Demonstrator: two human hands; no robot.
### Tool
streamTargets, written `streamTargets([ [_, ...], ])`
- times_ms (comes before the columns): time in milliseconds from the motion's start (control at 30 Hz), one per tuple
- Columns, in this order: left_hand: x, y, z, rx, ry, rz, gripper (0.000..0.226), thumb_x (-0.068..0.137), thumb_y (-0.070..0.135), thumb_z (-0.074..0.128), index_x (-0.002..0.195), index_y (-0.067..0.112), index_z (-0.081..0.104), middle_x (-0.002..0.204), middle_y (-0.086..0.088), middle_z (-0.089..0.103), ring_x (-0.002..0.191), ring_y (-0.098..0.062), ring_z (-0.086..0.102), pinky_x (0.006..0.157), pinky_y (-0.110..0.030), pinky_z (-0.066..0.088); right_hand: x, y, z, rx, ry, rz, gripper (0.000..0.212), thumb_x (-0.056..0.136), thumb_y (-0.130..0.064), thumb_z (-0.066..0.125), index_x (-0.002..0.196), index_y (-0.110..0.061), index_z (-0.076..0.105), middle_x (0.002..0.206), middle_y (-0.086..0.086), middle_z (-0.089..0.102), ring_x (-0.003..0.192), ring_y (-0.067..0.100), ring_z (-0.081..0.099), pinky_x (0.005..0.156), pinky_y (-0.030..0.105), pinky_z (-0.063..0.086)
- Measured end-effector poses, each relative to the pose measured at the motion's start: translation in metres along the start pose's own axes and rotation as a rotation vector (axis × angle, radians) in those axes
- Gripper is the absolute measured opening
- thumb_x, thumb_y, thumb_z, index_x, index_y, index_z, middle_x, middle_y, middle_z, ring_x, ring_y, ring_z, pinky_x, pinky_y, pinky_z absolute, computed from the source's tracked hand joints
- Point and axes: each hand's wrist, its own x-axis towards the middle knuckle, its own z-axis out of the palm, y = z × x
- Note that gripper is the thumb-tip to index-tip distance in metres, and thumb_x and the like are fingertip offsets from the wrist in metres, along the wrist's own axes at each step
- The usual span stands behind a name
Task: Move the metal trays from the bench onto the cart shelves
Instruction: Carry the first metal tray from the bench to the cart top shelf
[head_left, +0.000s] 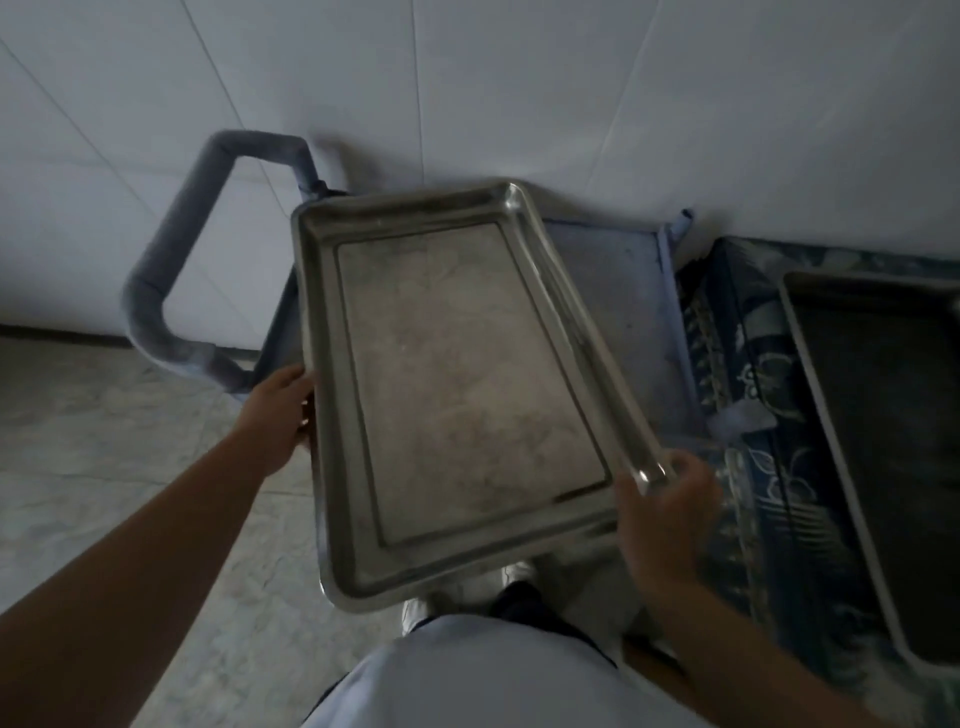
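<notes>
I hold a large, empty rectangular metal tray (462, 374) in mid-air over the blue cart (623, 291). My left hand (283, 410) grips its left long rim. At the tray's near right corner, my right hand (670, 509) clasps the rim. The tray is skewed, its far end pointing up-left, and it hides most of the cart's top shelf. A second metal tray (883, 447) lies on the bench (743, 415) at the right, partly cut off by the frame edge.
The cart's padded grey handle (171, 249) loops out to the left. White tiled wall stands right behind the cart and bench. The bench has a blue patterned cover. Pale floor lies at the left; my shoes show beneath the tray.
</notes>
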Motion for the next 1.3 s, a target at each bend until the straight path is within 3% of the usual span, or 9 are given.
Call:
streamTargets([
  [100, 0.007, 0.0, -0.004, -0.061, -0.035, -0.009, 0.014, 0.102, 0.015, 0.052, 0.095, 0.01, 0.064, 0.079, -0.008, 0.056, 0.066, -0.022, 0.053, 0.054, -0.029, 0.043, -0.038, 0.023, 0.002, 0.129, 0.023, 0.387, 0.051, 0.077, -0.024, 0.079, 0.111, 0.009, 0.06, 0.112, 0.021, 0.064, 0.103, 0.035, 0.061, 0.09, 0.048, 0.05],
  [200, 0.011, -0.002, -0.007, -0.045, -0.066, -0.005, 0.018, 0.102, 0.014, 0.051, 0.089, 0.013, 0.064, 0.075, -0.009, 0.057, 0.063, -0.022, 0.053, 0.046, -0.024, 0.044, -0.048, 0.028, 0.009, 0.451, -0.146, 0.541, 0.024, 0.095, -0.023, 0.061, 0.084, -0.002, 0.06, 0.083, 0.013, 0.062, 0.08, 0.026, 0.06, 0.077, 0.04, 0.048],
  [367, 0.016, -0.004, -0.01, -0.057, -0.114, -0.027, 0.019, 0.103, 0.013, 0.05, 0.092, 0.009, 0.064, 0.073, -0.008, 0.063, 0.056, -0.017, 0.058, 0.05, -0.025, 0.05, -0.038, 0.026, 0.013, 0.647, -0.163, 0.57, 0.025, 0.101, -0.02, 0.051, 0.082, -0.005, 0.059, 0.079, 0.011, 0.059, 0.072, 0.016, 0.06, 0.055, 0.018, 0.053],
  [600, 0.0, -0.014, -0.001, -0.057, -0.202, -0.102, 0.017, 0.104, 0.01, 0.047, 0.096, 0.006, 0.062, 0.069, -0.004, 0.071, 0.054, -0.013, 0.066, 0.048, -0.021, 0.053, -0.008, 0.031, 0.0, 0.518, -0.167, 0.532, 0.025, 0.103, -0.031, 0.046, 0.094, -0.015, 0.062, 0.09, 0.01, 0.066, 0.081, 0.022, 0.065, 0.065, 0.032, 0.051],
  [733, -0.015, -0.024, 0.014, -0.099, -0.249, -0.118, 0.015, 0.103, 0.007, 0.045, 0.1, 0.003, 0.059, 0.08, -0.012, 0.069, 0.066, -0.02, 0.067, 0.066, -0.033, 0.055, 0.04, 0.041, -0.009, 0.341, -0.193, 0.516, 0.032, 0.097, -0.04, 0.047, 0.095, -0.013, 0.063, 0.094, 0.014, 0.065, 0.083, 0.027, 0.061, 0.072, 0.039, 0.05],
  [833, -0.027, -0.034, 0.023, -0.147, -0.244, -0.121, 0.013, 0.104, 0.01, 0.047, 0.095, 0.007, 0.057, 0.076, -0.008, 0.07, 0.061, -0.014, 0.067, 0.056, -0.028, 0.053, 0.08, 0.044, -0.014, 0.303, -0.289, 0.484, 0.029, 0.095, -0.038, 0.049, 0.089, -0.014, 0.064, 0.092, 0.015, 0.064, 0.087, 0.03, 0.059, 0.078, 0.045, 0.048],
  [1000, -0.04, -0.04, 0.036, -0.183, -0.221, -0.108, 0.015, 0.102, 0.011, 0.049, 0.091, 0.011, 0.059, 0.079, -0.005, 0.076, 0.069, -0.017, 0.073, 0.057, -0.028, 0.058, 0.131, 0.034, 0.0, 0.417, -0.315, 0.543, 0.02, 0.096, -0.03, 0.057, 0.092, -0.012, 0.066, 0.086, 0.011, 0.067, 0.074, 0.022, 0.063, 0.056, 0.031, 0.053],
  [1167, -0.05, -0.042, 0.054, -0.238, -0.189, -0.106, 0.013, 0.102, 0.011, 0.05, 0.098, 0.008, 0.062, 0.082, -0.007, 0.077, 0.075, -0.021, 0.073, 0.078, -0.039, 0.055, 0.131, 0.009, 0.001, 0.41, -0.32, 0.562, 0.03, 0.097, -0.039, 0.054, 0.093, -0.011, 0.063, 0.107, 0.017, 0.066, 0.103, 0.036, 0.063, 0.099, 0.053, 0.049],
  [1300, -0.051, -0.046, 0.062, -0.296, -0.146, -0.091, 0.017, 0.102, 0.01, 0.049, 0.107, 0.002, 0.062, 0.092, -0.014, 0.078, 0.083, -0.027, 0.075, 0.081, -0.042, 0.059, 0.058, 0.007, -0.005, 0.296, -0.465, 0.415, 0.034, 0.095, -0.036, 0.061, 0.118, -0.01, 0.059, 0.104, 0.008, 0.065, 0.093, 0.026, 0.063, 0.081, 0.042, 0.054],
])
